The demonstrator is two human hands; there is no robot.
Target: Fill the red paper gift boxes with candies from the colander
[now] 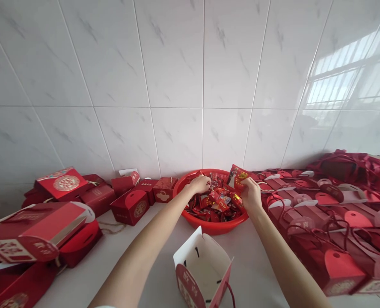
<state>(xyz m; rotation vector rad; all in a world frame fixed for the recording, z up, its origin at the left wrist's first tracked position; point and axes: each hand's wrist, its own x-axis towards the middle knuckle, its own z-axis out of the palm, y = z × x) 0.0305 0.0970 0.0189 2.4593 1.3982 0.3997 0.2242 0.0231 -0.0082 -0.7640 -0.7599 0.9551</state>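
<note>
Boxes (pixel 326 198) at right look closed up, front box (pixel 206 266) stands open; right hand (pixel 251 194) grips red packet (pixel 236 176), left hand's (pixel 200 184) hold over sweets (pixel 220 203) unclear.

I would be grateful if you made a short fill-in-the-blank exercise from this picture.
1. A large patterned packet is held in the person's ____ hand.
2. The jumbled pile of red boxes lies on the ____ side of the basket.
3. The pale-lined box on the near side of the basket has its top ____.
4. From the person's viewpoint, the tiled wall rises ____ the basket.

Missing words: right; left; open; behind.
</note>
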